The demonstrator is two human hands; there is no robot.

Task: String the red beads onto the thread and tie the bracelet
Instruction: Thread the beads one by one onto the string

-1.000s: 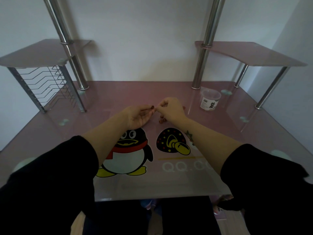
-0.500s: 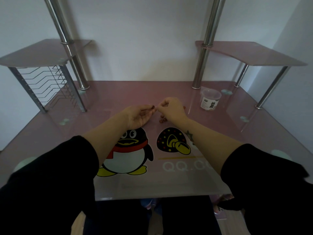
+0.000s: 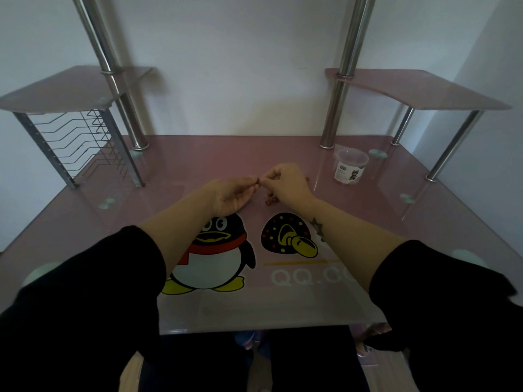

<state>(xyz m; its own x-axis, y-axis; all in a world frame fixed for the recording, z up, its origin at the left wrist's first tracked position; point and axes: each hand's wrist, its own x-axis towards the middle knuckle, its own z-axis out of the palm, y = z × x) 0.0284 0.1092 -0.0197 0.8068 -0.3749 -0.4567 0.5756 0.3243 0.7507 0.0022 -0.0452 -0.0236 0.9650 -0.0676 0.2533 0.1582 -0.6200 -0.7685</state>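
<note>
Head view, two hands, left hand (image 3: 235, 193) pinching one red bead (image 3: 257, 181), right hand (image 3: 285, 182)

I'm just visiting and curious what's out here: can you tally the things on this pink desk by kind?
Hands: 2, left hand and right hand
Clear plastic container: 1
Wire rack: 1
Cartoon prints on the desk: 2, penguin and mushroom
Red beads: a small cluster, too small to count
Total: 6, beads aside
</note>
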